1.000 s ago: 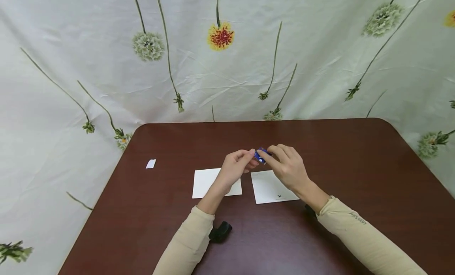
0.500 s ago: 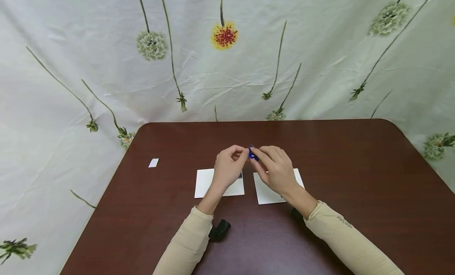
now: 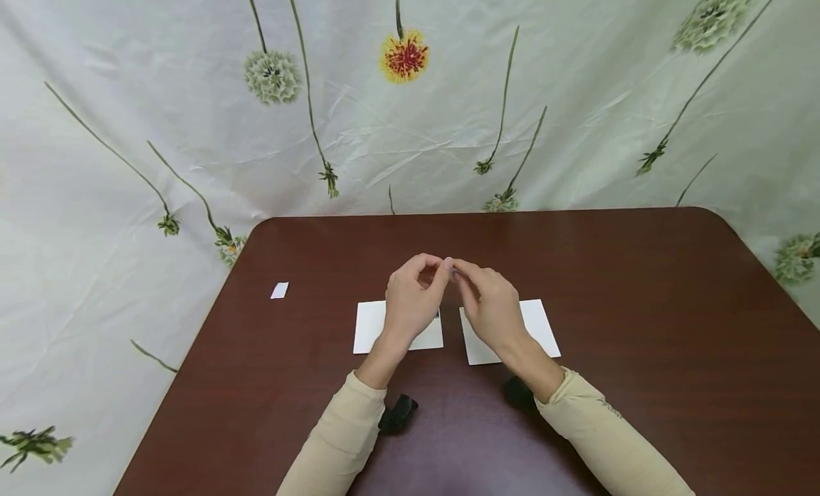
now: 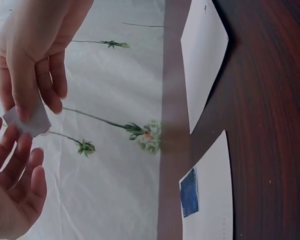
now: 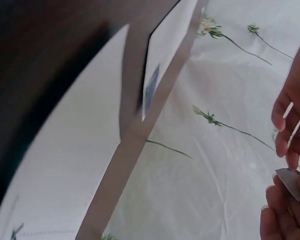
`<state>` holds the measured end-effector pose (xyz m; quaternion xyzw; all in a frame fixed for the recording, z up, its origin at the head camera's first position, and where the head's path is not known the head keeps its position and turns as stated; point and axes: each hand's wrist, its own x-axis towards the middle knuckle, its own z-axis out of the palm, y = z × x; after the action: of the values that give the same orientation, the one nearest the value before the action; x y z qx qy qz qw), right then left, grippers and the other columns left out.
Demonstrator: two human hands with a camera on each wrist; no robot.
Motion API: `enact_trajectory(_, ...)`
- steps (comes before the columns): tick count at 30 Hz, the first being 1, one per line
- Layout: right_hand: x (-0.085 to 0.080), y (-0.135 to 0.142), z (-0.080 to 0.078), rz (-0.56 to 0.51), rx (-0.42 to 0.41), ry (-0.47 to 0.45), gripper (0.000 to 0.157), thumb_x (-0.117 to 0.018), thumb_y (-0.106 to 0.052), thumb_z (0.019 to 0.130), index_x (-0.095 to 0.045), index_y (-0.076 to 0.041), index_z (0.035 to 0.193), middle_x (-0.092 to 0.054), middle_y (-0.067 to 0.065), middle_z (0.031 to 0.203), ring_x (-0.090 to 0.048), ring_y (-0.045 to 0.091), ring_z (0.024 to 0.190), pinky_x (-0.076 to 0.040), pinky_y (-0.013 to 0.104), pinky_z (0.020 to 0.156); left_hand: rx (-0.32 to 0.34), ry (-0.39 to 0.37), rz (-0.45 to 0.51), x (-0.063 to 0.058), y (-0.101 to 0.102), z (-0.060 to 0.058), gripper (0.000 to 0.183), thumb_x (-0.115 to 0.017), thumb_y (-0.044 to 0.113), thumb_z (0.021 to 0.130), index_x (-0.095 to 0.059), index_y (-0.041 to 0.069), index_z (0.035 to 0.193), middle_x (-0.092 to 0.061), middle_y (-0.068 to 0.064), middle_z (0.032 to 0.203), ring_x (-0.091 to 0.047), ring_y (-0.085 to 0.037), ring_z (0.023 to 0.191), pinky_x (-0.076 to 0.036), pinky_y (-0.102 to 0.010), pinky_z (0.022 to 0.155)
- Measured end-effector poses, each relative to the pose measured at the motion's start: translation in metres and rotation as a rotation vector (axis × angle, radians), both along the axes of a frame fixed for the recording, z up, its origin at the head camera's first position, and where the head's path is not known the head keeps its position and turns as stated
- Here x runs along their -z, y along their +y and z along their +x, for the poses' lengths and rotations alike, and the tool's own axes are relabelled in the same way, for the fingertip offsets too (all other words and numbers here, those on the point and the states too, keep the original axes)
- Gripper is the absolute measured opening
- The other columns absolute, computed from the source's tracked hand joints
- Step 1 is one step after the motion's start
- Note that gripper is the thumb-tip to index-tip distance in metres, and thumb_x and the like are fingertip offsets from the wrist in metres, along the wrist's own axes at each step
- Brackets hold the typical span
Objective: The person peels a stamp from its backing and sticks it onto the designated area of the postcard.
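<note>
A small postage stamp (image 4: 34, 122) with perforated edges shows its pale back in both wrist views. It is raised above the table between my hands and almost hidden in the head view. My right hand (image 3: 492, 307) pinches it, the thumb lying across its back. My left hand (image 3: 410, 304) has its thumb and fingertips at the stamp's edge, pinching there. Beneath my hands lie two white envelopes or cards: the left card (image 3: 370, 329) carries a blue stamp (image 4: 189, 193) in its corner, and the right card (image 3: 541, 329) is partly covered by my right hand.
A small white paper piece (image 3: 279, 290) lies on the left of the dark brown table (image 3: 640, 304). Behind the table's far edge hangs a pale flowered cloth (image 3: 576, 90). Black devices (image 3: 398, 414) sit under both wrists.
My right hand has moved left toward my left hand. The stamp has turned, so its blue face no longer shows in the head view. The cards lie as before.
</note>
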<state>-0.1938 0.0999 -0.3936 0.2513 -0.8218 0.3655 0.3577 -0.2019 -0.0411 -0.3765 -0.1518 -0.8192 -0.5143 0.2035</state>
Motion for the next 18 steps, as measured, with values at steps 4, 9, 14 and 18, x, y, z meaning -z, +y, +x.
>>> enact_trajectory(4,-0.003,0.0,0.001,-0.191,-0.093,-0.141,0.019,-0.064,0.004,0.089,-0.066,0.003,0.107,-0.071,0.015,0.09,-0.069,0.021,0.073,-0.053,0.031,0.057,0.013,-0.022,0.042,0.0,0.0,-0.002,0.017,-0.062,0.023,0.093,-0.064,0.006,0.095,-0.062,-0.002,0.09,-0.061,-0.013,0.077,-0.05,-0.029,0.062)
enact_trajectory(9,-0.008,0.002,0.002,-0.427,-0.207,-0.397,0.019,-0.06,0.002,0.092,-0.063,0.006,0.11,-0.07,0.018,0.088,-0.069,0.029,0.075,-0.055,0.036,0.066,0.119,-0.163,0.136,0.0,-0.001,-0.005,0.026,-0.06,0.025,0.095,-0.059,0.006,0.112,-0.062,-0.004,0.098,-0.061,-0.016,0.086,-0.049,-0.031,0.068)
enact_trajectory(14,-0.012,0.003,0.003,-0.539,-0.247,-0.553,0.02,-0.057,0.002,0.093,-0.06,0.008,0.112,-0.069,0.022,0.086,-0.067,0.037,0.076,-0.054,0.041,0.071,0.181,-0.235,0.178,0.001,-0.002,-0.008,0.023,-0.063,0.017,0.093,-0.066,0.001,0.108,-0.067,-0.009,0.094,-0.063,-0.02,0.082,-0.05,-0.028,0.068)
enact_trajectory(18,-0.013,0.005,0.003,-0.553,-0.232,-0.569,0.019,-0.058,0.002,0.094,-0.062,0.008,0.11,-0.069,0.022,0.091,-0.068,0.03,0.078,-0.055,0.036,0.072,0.155,-0.184,0.227,0.001,-0.001,-0.007,0.017,-0.064,0.011,0.093,-0.069,-0.002,0.102,-0.068,-0.011,0.093,-0.063,-0.019,0.078,-0.05,-0.024,0.065)
